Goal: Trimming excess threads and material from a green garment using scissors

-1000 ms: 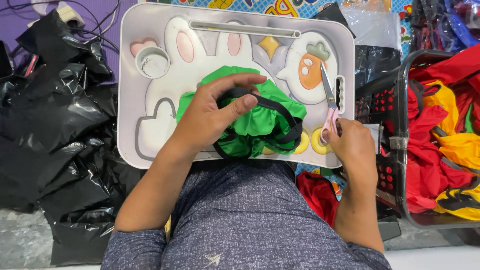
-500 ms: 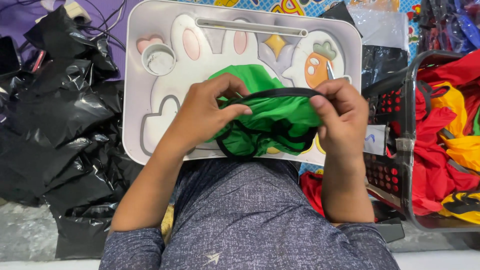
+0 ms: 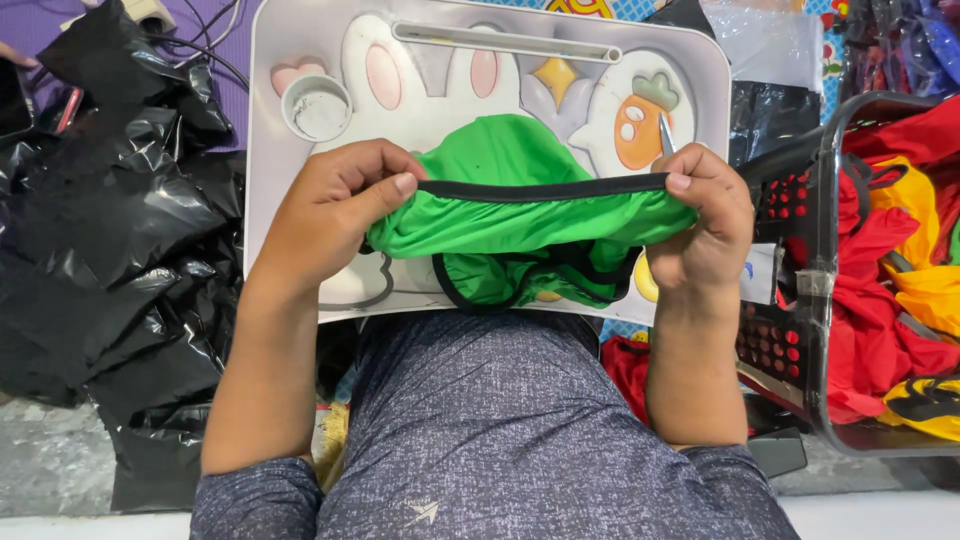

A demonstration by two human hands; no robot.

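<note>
A green garment (image 3: 505, 215) with black elastic trim is stretched between both my hands above a white lap tray (image 3: 690, 60) printed with rabbit and carrot shapes. My left hand (image 3: 335, 205) pinches the black band at its left end. My right hand (image 3: 705, 225) grips the band's right end, pulling it taut and level. A scissor blade tip (image 3: 665, 135) shows just above my right hand; the rest of the scissors is hidden.
Crumpled black plastic bags (image 3: 100, 240) lie to the left. A black basket (image 3: 830, 280) holding red and yellow garments (image 3: 900, 270) stands at the right. A round cup recess (image 3: 318, 108) sits in the tray's upper left. Cables lie at the top left.
My right hand left the scissors on the tray and took the garment's black band. Both hands then lifted the garment and pulled the band straight between them.
</note>
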